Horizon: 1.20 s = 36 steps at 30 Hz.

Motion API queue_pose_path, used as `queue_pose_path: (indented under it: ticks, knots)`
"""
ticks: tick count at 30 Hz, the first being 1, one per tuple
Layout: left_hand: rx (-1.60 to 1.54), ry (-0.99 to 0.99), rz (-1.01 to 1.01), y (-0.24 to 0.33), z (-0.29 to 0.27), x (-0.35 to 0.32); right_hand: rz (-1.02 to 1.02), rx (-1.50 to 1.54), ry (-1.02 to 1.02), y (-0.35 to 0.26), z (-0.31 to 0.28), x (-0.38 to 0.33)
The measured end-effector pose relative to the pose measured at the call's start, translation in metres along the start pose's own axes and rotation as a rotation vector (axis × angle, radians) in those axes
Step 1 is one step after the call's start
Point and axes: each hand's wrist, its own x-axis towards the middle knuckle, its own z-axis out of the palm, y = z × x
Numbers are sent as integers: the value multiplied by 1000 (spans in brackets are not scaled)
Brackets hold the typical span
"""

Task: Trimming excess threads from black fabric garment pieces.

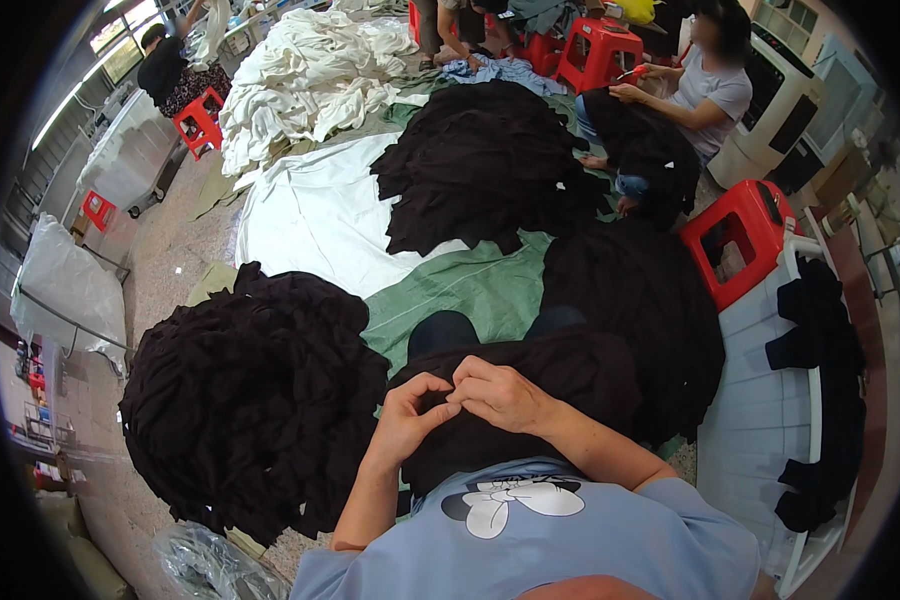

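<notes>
My left hand and my right hand meet just above my lap, with fingertips pinched together. Whatever sits between the fingertips is too small or too hidden to make out. Dark cloth lies across my lap below both hands and spreads into a larger dark heap on the right. To the left of my hands rises a big round pile of dark garments. Both forearms come in from the lower edge, over a light blue shirt.
Beyond my knees, a dark pile rests on white and green sheets. A white cloth heap lies farther back. At right are a red stool, a white bin holding dark cloth, and a seated person with red-handled scissors.
</notes>
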Motion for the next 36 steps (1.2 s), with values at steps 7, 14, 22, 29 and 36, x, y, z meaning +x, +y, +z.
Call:
queue_pose_path:
  ticks: [7, 14, 22, 29, 36]
  knots:
    - [-6, 18, 93, -9, -7, -5, 31, 61, 14, -2, 9, -3]
    - [36, 38, 74, -10, -6, -4, 24, 14, -5, 0, 12, -7]
    - [-111, 10, 8, -11, -7, -4, 91, 81, -49, 6, 14, -14]
    - [-123, 68, 86, -21, -4, -3, 146, 98, -2, 9, 15, -17]
    - [21, 126, 204, -22, 1, 1, 369, 179, 119, 6, 21, -16]
